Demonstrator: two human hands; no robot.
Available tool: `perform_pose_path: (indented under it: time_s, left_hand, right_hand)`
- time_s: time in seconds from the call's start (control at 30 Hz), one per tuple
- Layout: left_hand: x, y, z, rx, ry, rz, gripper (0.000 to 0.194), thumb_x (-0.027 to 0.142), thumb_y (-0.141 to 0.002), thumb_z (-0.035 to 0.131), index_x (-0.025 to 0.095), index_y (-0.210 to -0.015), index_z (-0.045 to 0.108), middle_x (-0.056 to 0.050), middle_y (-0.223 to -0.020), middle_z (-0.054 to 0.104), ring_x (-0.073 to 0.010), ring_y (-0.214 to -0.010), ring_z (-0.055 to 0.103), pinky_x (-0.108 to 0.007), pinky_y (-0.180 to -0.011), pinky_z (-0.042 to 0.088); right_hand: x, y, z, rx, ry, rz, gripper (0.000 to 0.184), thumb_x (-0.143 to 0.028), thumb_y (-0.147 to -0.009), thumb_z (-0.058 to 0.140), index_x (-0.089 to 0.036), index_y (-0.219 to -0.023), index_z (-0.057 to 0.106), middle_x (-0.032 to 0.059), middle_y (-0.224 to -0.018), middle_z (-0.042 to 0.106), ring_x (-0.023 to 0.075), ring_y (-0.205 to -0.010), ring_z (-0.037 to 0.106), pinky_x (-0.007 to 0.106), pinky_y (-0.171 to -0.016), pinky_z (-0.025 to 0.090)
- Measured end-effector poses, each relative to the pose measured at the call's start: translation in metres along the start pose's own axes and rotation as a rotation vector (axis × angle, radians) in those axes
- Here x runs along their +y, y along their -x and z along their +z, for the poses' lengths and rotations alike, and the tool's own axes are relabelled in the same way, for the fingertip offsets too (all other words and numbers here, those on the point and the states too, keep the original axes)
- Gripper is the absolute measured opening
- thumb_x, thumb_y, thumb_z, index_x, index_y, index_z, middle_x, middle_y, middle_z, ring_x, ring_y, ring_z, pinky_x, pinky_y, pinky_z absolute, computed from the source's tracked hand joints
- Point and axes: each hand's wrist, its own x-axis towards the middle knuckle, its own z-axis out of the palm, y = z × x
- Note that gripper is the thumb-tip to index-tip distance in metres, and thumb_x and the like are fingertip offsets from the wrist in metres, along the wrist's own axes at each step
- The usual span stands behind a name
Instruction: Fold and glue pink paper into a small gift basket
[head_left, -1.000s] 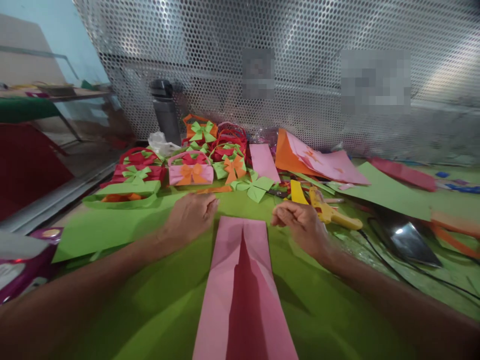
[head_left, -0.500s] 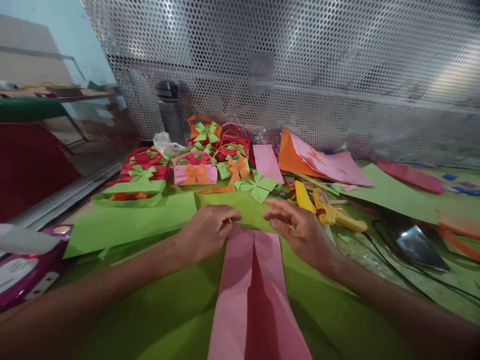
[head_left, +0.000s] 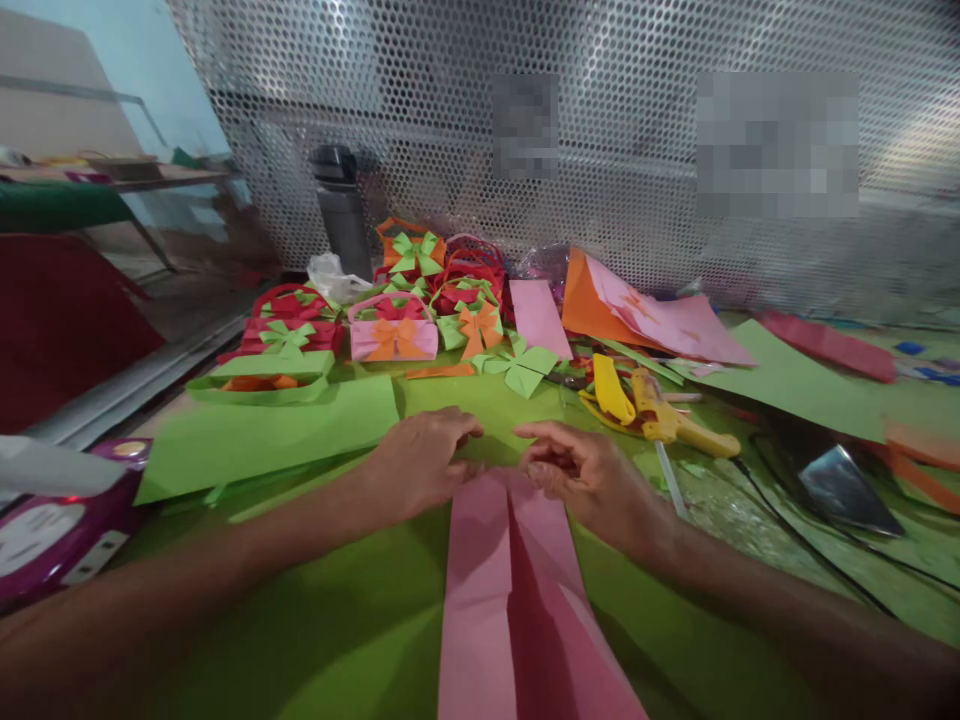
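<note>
A long pink folded sheet of paper (head_left: pixel 480 600) runs toward me down the middle, its two side flaps meeting near the far end and parting at the near end. At its far left corner is my left hand (head_left: pixel 427 455), thumb apart from the bent fingers, the thumb tip by the paper edge. My right hand (head_left: pixel 592 480) is over the far right corner, fingers loosely curved and apart from the thumb, which appears to touch the paper. Neither hand visibly grips the sheet. Just beyond the hands lies a green paper bow piece (head_left: pixel 521 368).
Small paper bags with bows, such as a pink one (head_left: pixel 394 340), stand at the back near a grey bottle (head_left: pixel 343 215). To the right lie yellow-handled scissors (head_left: pixel 611 390), a yellow glue gun (head_left: pixel 667 420) and a phone (head_left: pixel 847 490). A purple power strip (head_left: pixel 90 530) is at left.
My right hand has come down and inward onto the paper's far right corner. My left thumb has moved away from its fingers. The view has shifted slightly.
</note>
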Motion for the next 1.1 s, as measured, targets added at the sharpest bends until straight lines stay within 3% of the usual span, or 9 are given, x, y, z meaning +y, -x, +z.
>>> perform_pose_path:
  time_s: [0.2,0.37,0.6,0.77,0.83,0.93,1.1]
  left_hand:
    - [-0.002,-0.001,0.007,-0.067,0.136,-0.041,0.027,0.018,-0.072,0.055,0.019,-0.098,0.061,0.002,-0.067,0.06,-0.0133,-0.059,0.053,-0.023,-0.053,0.034]
    - [0.002,0.001,0.004,-0.037,0.181,-0.011,0.026,0.015,-0.074,0.05,0.018,-0.097,0.061,0.003,-0.066,0.06,-0.0116,-0.058,0.052,-0.022,-0.054,0.035]
    - [0.012,0.007,-0.001,-0.055,-0.143,0.134,0.022,0.015,-0.074,0.052,0.018,-0.094,0.06,-0.004,-0.088,0.06,-0.0188,-0.08,0.056,-0.028,-0.067,0.042]
    - [0.003,0.0,-0.001,0.067,-0.353,0.131,0.03,0.008,-0.075,0.048,0.017,-0.102,0.058,-0.009,-0.1,0.059,-0.0239,-0.095,0.052,-0.034,-0.077,0.043]
    - [0.0,-0.002,-0.004,0.093,-0.277,0.103,0.026,0.008,-0.074,0.05,0.018,-0.097,0.06,-0.007,-0.098,0.06,-0.0213,-0.092,0.054,-0.03,-0.073,0.043]
    - [0.003,0.001,-0.009,0.089,0.011,0.057,0.014,0.013,-0.075,0.051,0.016,-0.084,0.062,-0.003,-0.082,0.063,-0.0147,-0.074,0.056,-0.023,-0.063,0.041]
    - [0.015,0.008,-0.012,-0.126,0.334,0.001,0.019,0.011,-0.075,0.046,0.014,-0.076,0.065,0.003,-0.062,0.06,-0.0081,-0.054,0.05,-0.018,-0.051,0.034]
  right_hand:
    - [0.003,-0.003,0.003,-0.002,0.028,-0.007,0.034,-0.012,-0.08,0.049,-0.019,-0.113,0.054,0.0003,-0.08,0.064,0.0118,-0.07,0.058,0.023,-0.062,0.044]
    - [0.005,-0.003,0.004,-0.011,0.041,0.001,0.035,-0.012,-0.079,0.049,-0.019,-0.114,0.054,0.0005,-0.081,0.065,0.0124,-0.072,0.06,0.024,-0.064,0.044]
    - [0.009,-0.011,0.005,-0.045,0.19,-0.016,0.045,-0.005,-0.07,0.051,-0.02,-0.113,0.055,0.0,-0.084,0.066,0.0124,-0.071,0.059,0.023,-0.065,0.044]
    - [0.011,-0.023,0.004,-0.028,0.396,-0.077,0.049,0.0,-0.066,0.051,-0.016,-0.111,0.058,0.005,-0.089,0.066,0.0155,-0.078,0.058,0.026,-0.07,0.042]
    - [0.009,-0.027,0.003,-0.022,0.415,-0.091,0.044,-0.001,-0.066,0.053,-0.014,-0.108,0.059,0.0055,-0.086,0.066,0.016,-0.076,0.057,0.027,-0.069,0.042]
    - [0.002,-0.03,0.003,-0.009,0.394,-0.089,0.038,-0.002,-0.068,0.052,-0.014,-0.103,0.062,0.0037,-0.079,0.066,0.0145,-0.07,0.057,0.025,-0.066,0.041]
    - [-0.004,-0.028,0.005,-0.087,0.128,0.092,0.029,-0.012,-0.077,0.048,-0.013,-0.103,0.061,-0.0015,-0.06,0.06,0.0104,-0.052,0.052,0.021,-0.05,0.039]
